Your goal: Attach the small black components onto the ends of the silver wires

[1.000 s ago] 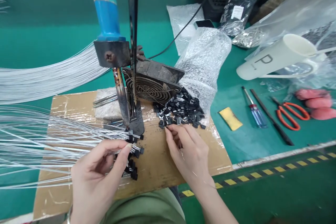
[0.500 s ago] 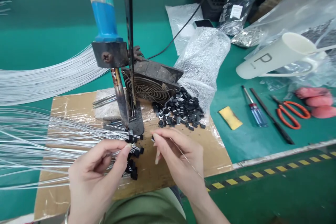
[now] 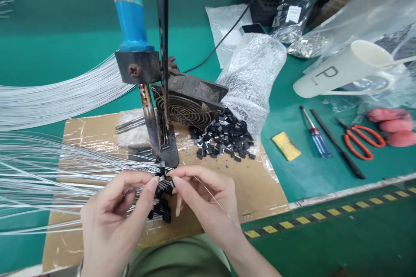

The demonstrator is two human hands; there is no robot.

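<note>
My left hand [image 3: 113, 214] pinches a bundle of thin white wires [image 3: 58, 173] whose ends carry small black parts [image 3: 162, 210]. My right hand [image 3: 204, 199] pinches one small black part and a thin strand of wire, its fingertips touching the wire ends right by my left fingertips. Both hands meet just in front of the tip of a blue-handled soldering iron [image 3: 133, 39] clamped upright on a dark stand [image 3: 169, 151]. A pile of loose black parts [image 3: 224, 136] lies on the cardboard sheet [image 3: 227, 186] to the right.
A dark fan [image 3: 188, 104] sits behind the stand, bubble wrap [image 3: 253, 73] beside it. Further right lie a yellow sponge [image 3: 285, 146], screwdriver [image 3: 315, 134], black rod [image 3: 336, 145], orange scissors [image 3: 362, 140], a white cup [image 3: 341, 71] and pink pads [image 3: 393, 126]. A yellow-striped table edge [image 3: 325, 212] runs in front.
My right hand left the pile of black parts and moved left with one part to meet my left hand at the wire ends. My left hand stayed in place.
</note>
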